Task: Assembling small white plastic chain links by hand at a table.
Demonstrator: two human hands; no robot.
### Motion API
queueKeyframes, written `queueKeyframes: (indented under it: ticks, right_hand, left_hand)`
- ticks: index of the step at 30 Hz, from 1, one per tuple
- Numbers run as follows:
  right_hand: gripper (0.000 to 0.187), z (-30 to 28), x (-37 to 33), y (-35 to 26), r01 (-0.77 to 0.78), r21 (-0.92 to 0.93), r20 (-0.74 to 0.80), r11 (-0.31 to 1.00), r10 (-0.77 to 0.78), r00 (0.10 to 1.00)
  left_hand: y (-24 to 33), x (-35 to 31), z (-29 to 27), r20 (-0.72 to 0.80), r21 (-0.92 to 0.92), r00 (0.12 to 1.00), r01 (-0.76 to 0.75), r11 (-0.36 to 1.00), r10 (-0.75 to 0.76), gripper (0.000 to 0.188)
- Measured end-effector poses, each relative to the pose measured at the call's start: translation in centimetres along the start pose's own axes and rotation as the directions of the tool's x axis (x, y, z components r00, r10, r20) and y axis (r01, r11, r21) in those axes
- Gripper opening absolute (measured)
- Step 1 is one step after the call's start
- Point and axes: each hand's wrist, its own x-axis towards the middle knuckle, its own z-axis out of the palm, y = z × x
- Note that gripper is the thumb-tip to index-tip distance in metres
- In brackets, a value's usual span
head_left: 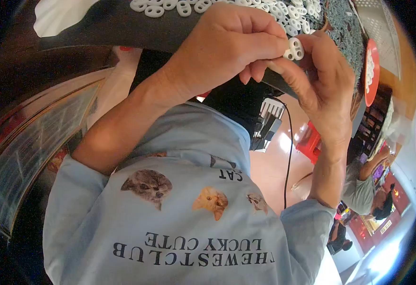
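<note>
Between my two hands, over the front edge of the dark table point(108, 31), is a small white oval plastic piece with two holes point(296, 48). My left hand point(231, 50) is closed, its thumb and forefinger pinching at the left side of the piece. From the right, my right hand point(324, 78) closes on the same piece with bent fingers and thumb. A second white bit seems to show at the left fingertips, but I cannot tell whether it is separate. Just beyond my hands lie many loose white two-hole pieces point(184, 8).
A heap of small dark grey parts point(343, 35) covers the table's right side, beside a red plate point(370, 92) bearing white pieces. A white sheet-like item point(58, 19) lies far left. Below are a black cable point(289, 156) and a red stool point(310, 142). Another person point(362, 190) is at right.
</note>
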Motion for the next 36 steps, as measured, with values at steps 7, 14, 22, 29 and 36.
queueKeyframes:
  ticks: [7, 14, 22, 29, 36]
  right_hand:
    - [0.028, -0.2, -0.3, 0.2, 0.094, 0.019, 0.002, 0.995, -0.094, 0.996]
    - [0.029, -0.2, -0.9, 0.1, 0.076, 0.037, 0.003, 0.996, -0.077, 0.997]
    - [0.028, 0.0, -1.4, -0.1, 0.042, 0.119, -0.069, 0.992, -0.034, 0.997]
    - [0.026, 0.1, -1.5, 0.0, 0.049, 0.118, -0.082, 0.992, -0.040, 0.996]
    - [0.026, 0.3, -1.6, 0.2, 0.040, 0.121, -0.069, 0.992, -0.032, 0.997]
  left_hand:
    - [0.4, 0.3, 0.1, 0.027, 0.070, 1.000, -0.006, 0.998, 0.004, 0.016]
    - [0.0, 0.7, 0.3, 0.099, 0.210, 0.989, -0.129, 0.969, 0.110, 0.016]
    - [0.2, 0.6, 0.5, 0.086, 0.189, 0.996, -0.054, 0.980, 0.038, 0.014]
    - [-0.1, 0.7, 0.6, 0.087, 0.193, 0.994, -0.079, 0.978, 0.063, 0.013]
    - [0.1, 0.7, 0.4, 0.096, 0.193, 0.995, -0.048, 0.980, 0.030, 0.013]
